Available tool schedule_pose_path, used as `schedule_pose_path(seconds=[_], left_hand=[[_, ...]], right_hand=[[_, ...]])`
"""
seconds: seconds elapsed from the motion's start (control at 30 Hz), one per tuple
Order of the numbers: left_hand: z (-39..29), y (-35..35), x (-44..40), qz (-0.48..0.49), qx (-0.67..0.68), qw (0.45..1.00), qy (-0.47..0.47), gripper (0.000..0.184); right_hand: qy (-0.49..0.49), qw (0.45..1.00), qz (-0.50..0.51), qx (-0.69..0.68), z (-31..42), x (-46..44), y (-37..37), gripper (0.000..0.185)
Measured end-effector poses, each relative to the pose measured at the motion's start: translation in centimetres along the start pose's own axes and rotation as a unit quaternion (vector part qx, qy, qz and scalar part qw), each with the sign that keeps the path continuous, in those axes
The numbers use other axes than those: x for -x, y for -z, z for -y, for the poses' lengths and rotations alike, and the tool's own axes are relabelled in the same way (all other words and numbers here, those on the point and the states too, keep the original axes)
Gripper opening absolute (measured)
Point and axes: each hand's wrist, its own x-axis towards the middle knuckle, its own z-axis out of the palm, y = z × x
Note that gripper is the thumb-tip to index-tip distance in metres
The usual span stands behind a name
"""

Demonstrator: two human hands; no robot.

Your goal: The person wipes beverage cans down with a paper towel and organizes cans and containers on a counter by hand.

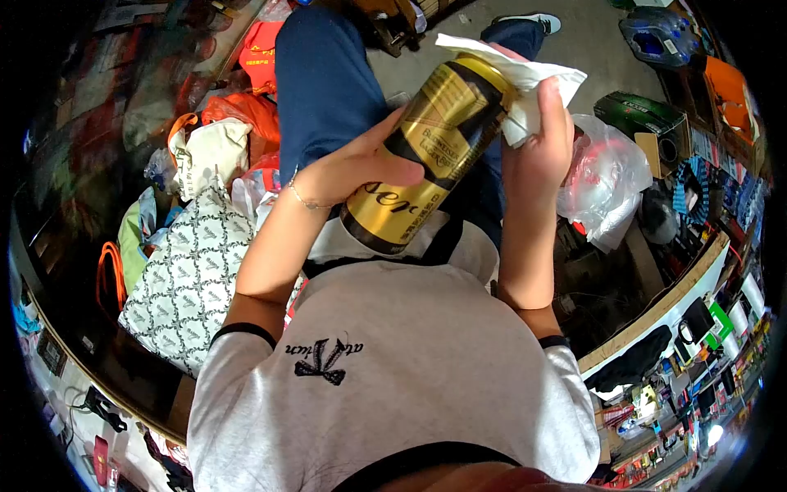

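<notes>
A large gold-and-black beer can (443,135) is tilted in front of my body, its top end pointing up and to the right. My left hand (365,164) is wrapped around the can's side, the thumb lying across the printed label. At the can's top end, my right hand (543,139) pinches a folded white tissue (529,78), which rests against the rim. The tissue hides part of the can's top, and some right-hand fingers are behind it.
On the left are a patterned white bag (193,279), a cream cloth bag (217,152) and a red bag (261,57). A clear plastic bag (611,168) and a green box (635,111) stand on the right. A wooden-edged counter (664,307) curves along the lower right.
</notes>
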Motion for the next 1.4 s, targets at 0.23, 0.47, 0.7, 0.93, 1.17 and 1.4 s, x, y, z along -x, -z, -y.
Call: schedule_pose_path(seconds=[0.23, 0.47, 0.7, 0.93, 1.17, 1.4], left_hand=[[0.3, -0.3, 1.1, 0.027, 0.041, 0.994, -0.094, 0.073], [-0.7, -2.3, 0.9, -0.131, -0.137, 0.961, -0.203, 0.083], [-0.9, -2.8, 1.8, -0.144, -0.057, 0.972, -0.176, 0.094], [-1.0, -3.2, 2.8, -0.168, -0.007, 0.972, -0.166, 0.103], [-0.3, -2.3, 2.1, -0.074, 0.005, 0.975, -0.209, 0.105], [-0.6, -1.7, 1.3, 0.015, 0.131, 0.949, -0.287, 0.082]], right_hand=[[0.366, 0.83, 0.063, 0.416, -2.2, -0.8, -0.3, 0.04], [0.347, 0.817, 0.149, 0.436, -1.0, 1.7, -1.8, 0.034], [0.378, 0.804, 0.149, 0.435, -2.7, 4.0, -1.9, 0.037], [0.372, 0.81, 0.215, 0.399, -2.5, 5.4, -2.5, 0.038], [0.345, 0.822, 0.305, 0.336, -1.5, 6.4, -2.7, 0.036], [0.311, 0.817, 0.371, 0.314, -0.8, 5.9, -2.3, 0.033]])
